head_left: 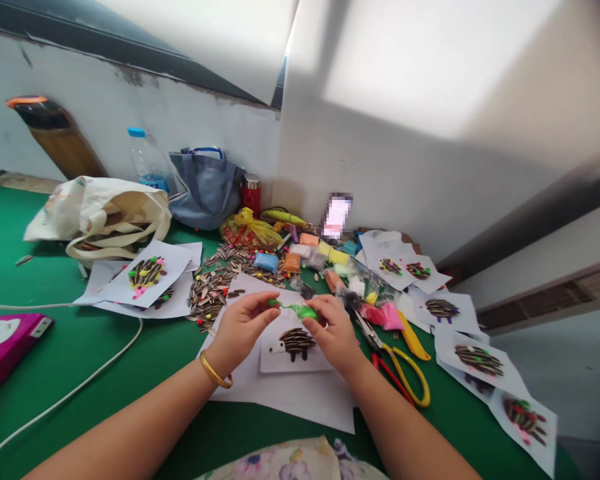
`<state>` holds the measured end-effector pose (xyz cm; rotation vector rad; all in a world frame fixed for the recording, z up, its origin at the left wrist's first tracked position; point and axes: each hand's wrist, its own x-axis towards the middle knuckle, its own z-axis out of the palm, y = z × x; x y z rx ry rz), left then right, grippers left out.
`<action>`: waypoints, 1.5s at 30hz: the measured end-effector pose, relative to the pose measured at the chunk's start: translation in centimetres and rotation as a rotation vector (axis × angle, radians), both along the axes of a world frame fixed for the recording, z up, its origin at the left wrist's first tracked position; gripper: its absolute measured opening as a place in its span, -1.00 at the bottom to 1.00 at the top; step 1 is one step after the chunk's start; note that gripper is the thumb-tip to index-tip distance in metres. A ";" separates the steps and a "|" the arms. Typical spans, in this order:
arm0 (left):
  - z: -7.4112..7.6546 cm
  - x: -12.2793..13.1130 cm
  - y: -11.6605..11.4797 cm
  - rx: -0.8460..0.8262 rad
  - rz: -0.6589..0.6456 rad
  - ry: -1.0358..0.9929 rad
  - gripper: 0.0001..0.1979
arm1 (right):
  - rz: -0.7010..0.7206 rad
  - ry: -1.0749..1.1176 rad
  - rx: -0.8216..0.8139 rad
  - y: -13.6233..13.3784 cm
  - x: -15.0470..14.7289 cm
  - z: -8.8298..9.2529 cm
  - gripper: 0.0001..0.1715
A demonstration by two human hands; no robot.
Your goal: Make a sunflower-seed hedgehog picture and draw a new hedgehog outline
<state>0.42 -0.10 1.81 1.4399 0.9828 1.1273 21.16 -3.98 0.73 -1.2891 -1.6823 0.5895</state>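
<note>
My left hand [243, 327] and my right hand [333, 330] are both pinched on a small piece of green clay in a clear wrapper [296, 309], held between them above a white card. That card shows a hedgehog picture [296, 343] made of dark sunflower seeds and lies on larger white sheets [300, 393]. A gold bangle [215, 373] circles my left wrist. Just past my hands lies a heap of sunflower seeds [215, 283] on the green table [95, 347].
Yellow-handled scissors [405, 367], red pliers and coloured clay packets [325, 257] lie to the right and behind. Finished hedgehog cards [480, 360] spread along the right edge and at the left [147, 273]. Bags, a bottle [147, 160], a phone [336, 215], a white cable and a pink box [5, 340] surround.
</note>
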 end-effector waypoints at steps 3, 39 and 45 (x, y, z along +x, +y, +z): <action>-0.1 0.0 0.0 0.043 -0.001 0.043 -0.66 | 0.022 0.007 -0.007 -0.1 -0.2 0.1 -0.69; 0.3 0.9 -0.9 -0.402 -0.275 -0.211 -0.55 | 0.086 -0.378 0.270 -1.8 -1.6 1.3 -0.68; 0.4 1.0 -1.5 -0.372 -0.372 -0.183 -0.49 | 0.126 -0.264 0.224 -2.0 -2.1 1.5 -0.82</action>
